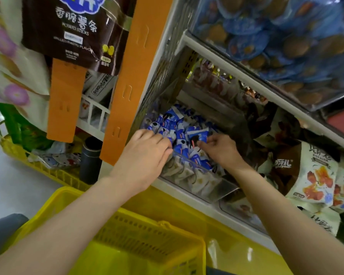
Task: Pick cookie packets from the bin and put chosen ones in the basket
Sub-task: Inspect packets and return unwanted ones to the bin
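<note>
Head camera: a person reaches with both bare arms into a clear-fronted bin on a shop shelf, where blue-and-white cookie packets lie heaped. The right hand, at the bin's right side, pinches one blue packet between thumb and fingertips, lifted a little above the heap. The left hand, at the bin's left side, lies knuckles-up on the pile with its fingers bent down among the packets; the fingertips are hidden, so whether it grips anything cannot be told. A yellow basket waits directly below the bin's front wall, between the two forearms. To the left of the bin hangs an orange display strip, and beyond it a brown bag of potato sticks. To the right of the bin, larger snack bags crowd the same shelf.

The pinch on the slick wrapper looks light, taken near an edge; the packet could slip and drop back into the heap, or fall past the basket's rim on the way down. The left hand, buried in the loose pile, could drag neighbouring packets over the bin's low front wall as it withdraws, sending unchosen ones into the basket.
</note>
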`<action>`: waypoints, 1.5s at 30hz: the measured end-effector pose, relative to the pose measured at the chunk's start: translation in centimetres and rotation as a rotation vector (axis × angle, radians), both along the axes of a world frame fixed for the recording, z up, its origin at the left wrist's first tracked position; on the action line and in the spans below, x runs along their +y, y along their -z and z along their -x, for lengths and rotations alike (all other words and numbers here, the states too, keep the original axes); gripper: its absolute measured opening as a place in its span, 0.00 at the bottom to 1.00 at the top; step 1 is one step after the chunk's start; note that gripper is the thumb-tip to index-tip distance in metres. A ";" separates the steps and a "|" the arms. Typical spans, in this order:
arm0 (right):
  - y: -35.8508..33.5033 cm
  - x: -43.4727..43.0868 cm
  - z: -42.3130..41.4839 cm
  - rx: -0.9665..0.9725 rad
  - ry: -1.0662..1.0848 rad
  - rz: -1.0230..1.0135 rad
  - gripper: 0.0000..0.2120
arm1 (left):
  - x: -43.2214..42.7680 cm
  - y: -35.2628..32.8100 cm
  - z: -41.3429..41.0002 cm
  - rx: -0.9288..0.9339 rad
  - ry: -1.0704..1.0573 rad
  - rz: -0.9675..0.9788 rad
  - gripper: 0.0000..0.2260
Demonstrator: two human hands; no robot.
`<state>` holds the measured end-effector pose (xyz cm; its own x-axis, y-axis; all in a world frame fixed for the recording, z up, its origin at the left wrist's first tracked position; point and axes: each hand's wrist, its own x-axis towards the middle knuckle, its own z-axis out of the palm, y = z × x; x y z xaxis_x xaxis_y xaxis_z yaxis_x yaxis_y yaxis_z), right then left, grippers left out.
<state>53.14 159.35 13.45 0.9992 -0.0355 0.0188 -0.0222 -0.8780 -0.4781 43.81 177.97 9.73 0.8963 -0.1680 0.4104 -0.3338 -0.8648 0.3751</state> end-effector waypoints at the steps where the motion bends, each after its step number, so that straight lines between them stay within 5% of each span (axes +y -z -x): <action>1: -0.2 0.1 -0.2 0.040 -0.008 0.026 0.11 | 0.0 0.1 0.0 -0.010 -0.005 -0.002 0.17; 5: -1.2 1.0 -0.8 0.178 -0.028 0.163 0.09 | -0.2 0.3 0.1 -0.043 -0.036 -0.006 0.12; 16: -2.8 1.3 -1.7 0.458 -0.240 0.412 0.13 | -0.2 0.6 -0.2 -0.049 -0.045 -0.013 0.19; 21: -1.2 2.4 -3.0 0.308 -0.056 0.236 0.16 | -0.3 0.8 -0.3 -0.056 -0.045 -0.008 0.17; 28: 0.2 2.7 -3.5 0.168 -0.133 0.272 0.21 | -0.4 0.9 -0.4 -0.074 -0.054 0.000 0.16; 32: 0.3 2.5 -2.9 0.188 -0.213 0.359 0.15 | -0.4 0.8 -0.4 -0.067 -0.054 -0.014 0.15; 36: -1.4 1.3 -1.2 0.102 -0.216 0.164 0.14 | -0.3 0.8 -0.3 -0.064 -0.049 -0.011 0.18; 41: -1.9 -0.6 1.5 0.434 -0.386 0.394 0.17 | -0.3 0.8 -0.2 -0.073 -0.048 -0.008 0.17; 45: -1.0 -1.1 1.1 0.304 -0.323 0.377 0.14 | -0.2 0.7 -0.1 -0.075 -0.041 -0.015 0.14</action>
<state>52.02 158.28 14.40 0.9208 0.2252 -0.3186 0.1874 -0.9715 -0.1450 43.91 177.73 8.98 0.8696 -0.1384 0.4740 -0.3246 -0.8836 0.3375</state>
